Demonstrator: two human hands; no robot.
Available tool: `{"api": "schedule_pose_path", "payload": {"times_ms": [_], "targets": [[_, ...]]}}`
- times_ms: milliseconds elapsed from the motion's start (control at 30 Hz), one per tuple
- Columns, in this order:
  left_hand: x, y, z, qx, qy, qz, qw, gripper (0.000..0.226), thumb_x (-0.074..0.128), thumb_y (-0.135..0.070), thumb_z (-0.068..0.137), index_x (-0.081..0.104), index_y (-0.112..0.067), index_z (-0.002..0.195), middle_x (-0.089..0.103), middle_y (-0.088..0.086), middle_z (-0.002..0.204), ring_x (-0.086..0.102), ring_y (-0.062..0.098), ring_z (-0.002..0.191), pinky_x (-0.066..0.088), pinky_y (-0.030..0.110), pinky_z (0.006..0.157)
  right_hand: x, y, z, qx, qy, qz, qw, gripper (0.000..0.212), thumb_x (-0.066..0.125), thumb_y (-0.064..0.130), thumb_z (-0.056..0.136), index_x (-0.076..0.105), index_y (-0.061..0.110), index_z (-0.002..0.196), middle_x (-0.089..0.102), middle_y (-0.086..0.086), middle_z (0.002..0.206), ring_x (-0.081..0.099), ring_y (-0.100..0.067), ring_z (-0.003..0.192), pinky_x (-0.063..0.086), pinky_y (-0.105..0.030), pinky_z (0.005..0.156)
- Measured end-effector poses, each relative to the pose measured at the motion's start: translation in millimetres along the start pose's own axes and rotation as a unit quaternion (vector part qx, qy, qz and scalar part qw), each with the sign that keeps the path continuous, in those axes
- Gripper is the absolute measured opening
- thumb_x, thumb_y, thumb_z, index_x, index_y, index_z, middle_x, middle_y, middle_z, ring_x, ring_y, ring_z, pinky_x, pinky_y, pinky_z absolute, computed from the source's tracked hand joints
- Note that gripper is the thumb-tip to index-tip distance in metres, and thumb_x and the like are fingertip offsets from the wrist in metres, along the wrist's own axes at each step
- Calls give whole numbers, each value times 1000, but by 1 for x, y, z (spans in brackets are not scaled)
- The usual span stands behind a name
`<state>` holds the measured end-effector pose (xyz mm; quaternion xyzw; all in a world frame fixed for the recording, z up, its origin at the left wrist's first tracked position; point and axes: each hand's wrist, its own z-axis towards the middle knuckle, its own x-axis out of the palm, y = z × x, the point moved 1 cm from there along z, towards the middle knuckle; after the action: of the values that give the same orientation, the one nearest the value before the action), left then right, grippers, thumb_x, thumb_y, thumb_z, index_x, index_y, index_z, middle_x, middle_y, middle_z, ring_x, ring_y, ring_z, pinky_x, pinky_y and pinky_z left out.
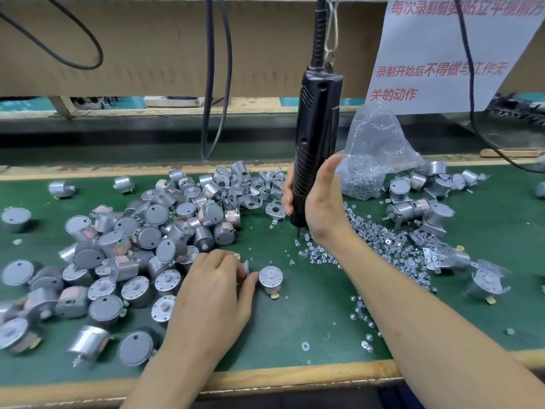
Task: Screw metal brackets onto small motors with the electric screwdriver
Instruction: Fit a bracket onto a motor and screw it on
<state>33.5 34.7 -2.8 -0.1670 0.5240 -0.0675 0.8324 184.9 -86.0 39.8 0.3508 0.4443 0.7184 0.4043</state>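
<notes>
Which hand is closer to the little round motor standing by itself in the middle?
Left. The left hand has its thumb right beside the motor, while the right hand is farther back, wrapped around the hanging screwdriver.

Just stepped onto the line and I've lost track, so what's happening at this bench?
A person is putting brackets on small motors. The right hand grips the hanging black electric screwdriver, its tip just above the loose screws on the green mat. The left hand pinches a small metal part beside a single upright motor. A heap of bare motors lies to the left, and motors with brackets sit to the right. No screw is being driven yet.
</notes>
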Motion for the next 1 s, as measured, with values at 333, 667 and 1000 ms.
{"api": "schedule_pose_path", "payload": {"times_ms": [333,667,1000], "targets": [[3,7,2,-36,-69,-13,997,15,80,-18,77,67,-10,81,65,3,90,60,29,86,40,30,82,1,-3,1,7,11,9,1000,83,28,103,62,57,25,63,53,-2,57,47,-22,45,45,-32,53],[-5,6,5,-73,-85,-21,993,21,83,-11,73,70,-4,88,66,7,94,65,31,85,45,30,74,4,-3,-2,11,25,26,999,80,29,101,62,57,26,65,53,-1,57,47,-20,45,45,-28,52],[-10,-2,2,-38,-109,-114,987,18,82,-10,75,69,-12,87,63,-4,91,51,11,67,36,15,72,7,-3,-4,8,33,32,999,80,29,101,63,57,27,64,53,0,56,47,-21,44,44,-28,52]]}}
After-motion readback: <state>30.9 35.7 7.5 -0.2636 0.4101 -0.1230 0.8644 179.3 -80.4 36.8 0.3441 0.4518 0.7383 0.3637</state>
